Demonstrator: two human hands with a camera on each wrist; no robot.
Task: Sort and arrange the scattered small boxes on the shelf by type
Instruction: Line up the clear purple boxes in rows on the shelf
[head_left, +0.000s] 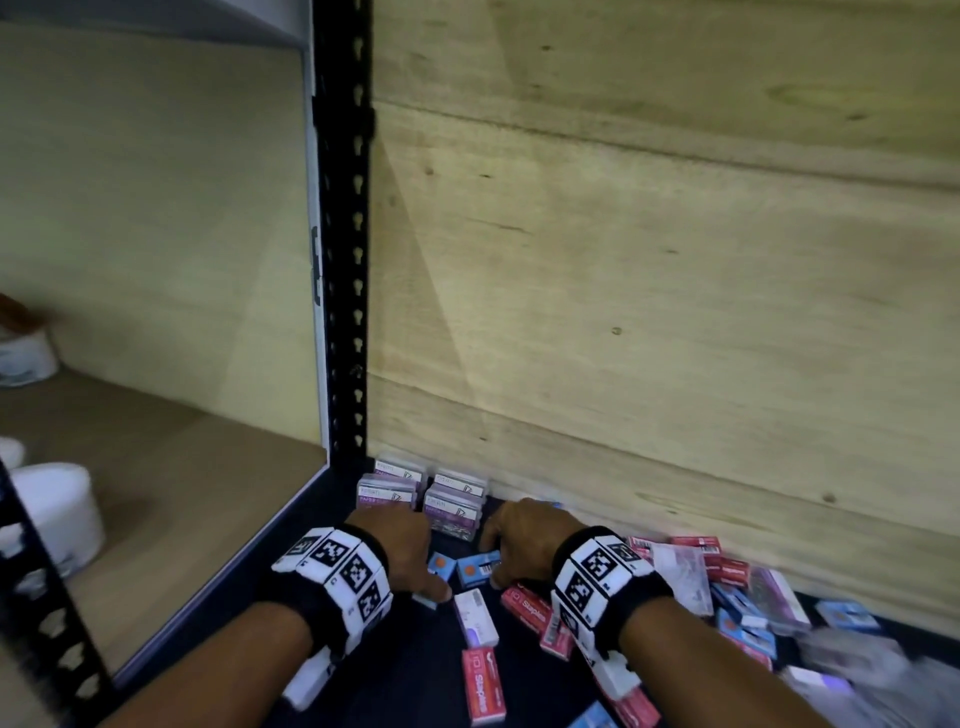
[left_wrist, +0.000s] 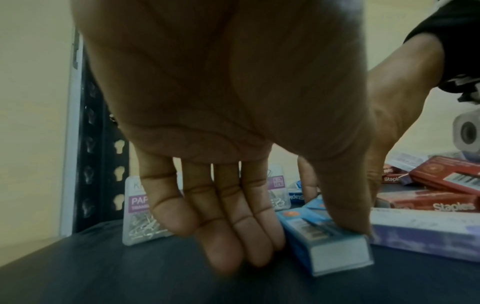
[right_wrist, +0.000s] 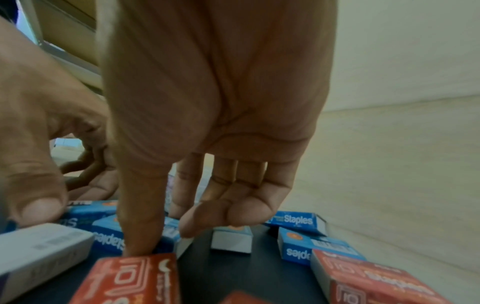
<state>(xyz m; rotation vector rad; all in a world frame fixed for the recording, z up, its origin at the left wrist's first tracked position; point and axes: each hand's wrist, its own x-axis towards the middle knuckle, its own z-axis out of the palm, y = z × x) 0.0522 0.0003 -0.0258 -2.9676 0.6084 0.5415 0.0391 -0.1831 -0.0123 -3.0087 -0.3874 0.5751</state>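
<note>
I have both hands low on the dark shelf board (head_left: 415, 675), near the bottom centre of the head view. My left hand (head_left: 400, 551) has its fingers (left_wrist: 233, 236) straight and pointing down at the board, with the thumb pressing the top of a small blue cardboard staple box (left_wrist: 324, 242); nothing is curled round it. My right hand (head_left: 524, 535) sits just right of it, thumb tip down between a second blue staple box (right_wrist: 111, 236) and a red cardboard staple box (right_wrist: 135, 279), the other fingers loosely bent and holding nothing.

The clear plastic paper-clip cases with purple labels (head_left: 421, 493) already stand grouped at the back, centre-left. Red and blue boxes lie jumbled toward the lower right (head_left: 737, 597).

I judge these boxes stiff, dense for their size, and smooth enough to slide. I would pinch each across its long sides, not the end flaps, which could pop open.
</note>
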